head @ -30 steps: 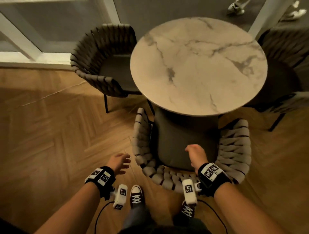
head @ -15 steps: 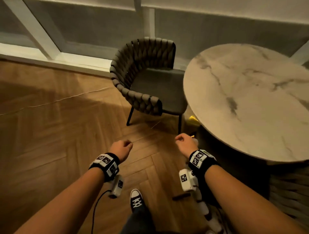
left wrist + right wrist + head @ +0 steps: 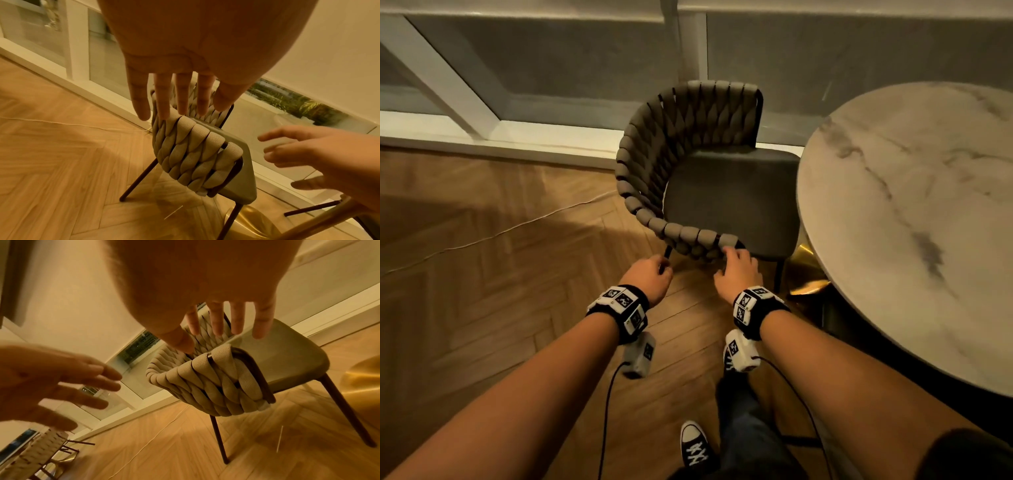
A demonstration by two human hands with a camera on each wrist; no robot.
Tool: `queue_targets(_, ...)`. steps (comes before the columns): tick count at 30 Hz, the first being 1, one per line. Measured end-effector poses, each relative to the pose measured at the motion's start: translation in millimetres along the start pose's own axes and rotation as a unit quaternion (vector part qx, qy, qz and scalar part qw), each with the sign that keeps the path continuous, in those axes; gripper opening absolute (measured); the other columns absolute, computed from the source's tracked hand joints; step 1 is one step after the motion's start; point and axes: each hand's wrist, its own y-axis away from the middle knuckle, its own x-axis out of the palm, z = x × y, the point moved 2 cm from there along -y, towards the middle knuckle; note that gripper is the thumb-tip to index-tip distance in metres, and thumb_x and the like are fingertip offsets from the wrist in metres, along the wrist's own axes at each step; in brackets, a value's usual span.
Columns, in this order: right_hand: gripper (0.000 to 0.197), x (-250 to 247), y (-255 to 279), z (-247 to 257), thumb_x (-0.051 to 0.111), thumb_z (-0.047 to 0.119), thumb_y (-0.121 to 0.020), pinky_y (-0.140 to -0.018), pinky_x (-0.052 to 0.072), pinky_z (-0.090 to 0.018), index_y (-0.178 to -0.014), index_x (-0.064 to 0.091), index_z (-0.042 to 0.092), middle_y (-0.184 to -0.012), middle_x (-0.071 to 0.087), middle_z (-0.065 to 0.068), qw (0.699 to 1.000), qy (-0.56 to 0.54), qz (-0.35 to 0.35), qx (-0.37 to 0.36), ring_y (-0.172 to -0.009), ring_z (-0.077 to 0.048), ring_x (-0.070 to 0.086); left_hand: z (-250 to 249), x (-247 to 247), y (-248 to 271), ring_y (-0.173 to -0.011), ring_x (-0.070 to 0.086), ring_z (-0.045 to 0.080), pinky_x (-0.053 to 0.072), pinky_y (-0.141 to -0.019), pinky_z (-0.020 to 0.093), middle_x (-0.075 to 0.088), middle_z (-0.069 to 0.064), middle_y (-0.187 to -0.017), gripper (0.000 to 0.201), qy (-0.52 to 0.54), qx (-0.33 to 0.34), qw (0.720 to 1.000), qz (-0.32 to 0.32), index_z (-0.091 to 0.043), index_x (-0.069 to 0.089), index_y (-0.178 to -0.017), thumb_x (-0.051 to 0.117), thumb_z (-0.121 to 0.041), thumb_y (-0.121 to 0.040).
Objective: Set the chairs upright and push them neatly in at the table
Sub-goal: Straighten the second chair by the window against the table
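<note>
Beside the round marble desk [image 3: 914,212], a woven grey chair [image 3: 688,164] stands upright; both hands, left hand [image 3: 650,279] and right hand [image 3: 738,274], reach toward it with fingers spread, holding nothing.

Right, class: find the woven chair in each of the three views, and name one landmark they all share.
Head: the woven chair stands upper centre, left of the table, both hands near its arm.
Left wrist: chair centre, under the left hand's fingers.
Right wrist: chair centre right, below the right hand's fingers.
Shared landmark: the thin cord on the floor.
</note>
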Motion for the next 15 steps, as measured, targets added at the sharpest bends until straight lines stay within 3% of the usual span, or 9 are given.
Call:
queue_targets(3,0.061,2.0,-34.5,3.7,0.060,0.034,-0.091,-0.106,0.041,-0.056,-0.145,0.034,0.031,-0.154,0.032,-0.008,1.000,0.015,-0.011,-0.013,-0.139,-0.034,0.031,-11.8,-1.0,-40.1,-0.120,0.055,0.034,0.045,-0.096,0.040,0.058,0.016,-0.131,0.039,-0.036,0.005,0.999,-0.002,-0.019,0.055,-0.134,0.047,-0.036,-0.100)
queue_targets(5,0.068,3.4,-66.9,4.7,0.060,0.039,-0.092,-0.109,0.036,-0.059,-0.150,0.025,0.033,-0.160,0.022,-0.009,0.999,0.032,0.026,-0.022,-0.146,-0.035,0.021,-20.1,-2.1,-76.9,-0.127,0.049,0.035,0.043,-0.101,0.044,0.052,0.015,-0.140,0.042,-0.070,0.001,0.997,-0.007,-0.022,0.050,-0.137,0.047,-0.039,-0.098)
queue_targets(7,0.074,8.3,-98.0,3.3,0.058,0.046,-0.092,-0.112,0.032,-0.060,-0.153,0.017,0.035,-0.162,0.017,-0.009,0.993,0.067,0.089,-0.036,-0.148,-0.037,0.016,-25.1,-0.1,-113.7,-0.140,0.037,0.037,0.040,-0.108,0.050,0.037,0.011,-0.156,0.052,-0.126,-0.009,0.992,-0.004,-0.030,0.042,-0.144,0.048,-0.047,-0.096)
queue_targets(9,0.077,18.7,-117.6,-1.5,0.056,0.049,-0.092,-0.113,0.031,-0.060,-0.154,0.014,0.034,-0.161,0.020,-0.011,0.985,0.099,0.138,-0.044,-0.146,-0.039,0.018,-21.2,8.9,-141.2,-0.151,0.016,0.039,0.030,-0.115,0.058,0.018,0.008,-0.166,0.061,-0.187,-0.020,0.982,0.012,-0.039,0.033,-0.150,0.048,-0.057,-0.093)
queue_targets(12,0.066,29.8,-135.7,-8.4,0.053,0.037,-0.096,-0.109,0.034,-0.059,-0.152,0.019,0.032,-0.152,0.031,-0.015,0.976,0.133,0.169,-0.039,-0.136,-0.045,0.030,-9.3,26.6,-170.7,-0.153,-0.008,0.042,0.016,-0.117,0.067,-0.002,0.011,-0.169,0.066,-0.228,-0.040,0.972,0.048,-0.048,0.023,-0.151,0.044,-0.066,-0.091)
queue_targets(15,0.054,33.2,-146.8,-9.4,0.046,0.016,-0.098,-0.106,0.036,-0.060,-0.147,0.027,0.028,-0.146,0.034,-0.018,0.973,0.150,0.175,-0.027,-0.129,-0.049,0.034,-5.7,37.4,-186.0,-0.150,-0.017,0.049,0.011,-0.119,0.065,-0.012,0.021,-0.166,0.061,-0.223,-0.043,0.972,0.059,-0.049,0.023,-0.152,0.046,-0.056,-0.096)
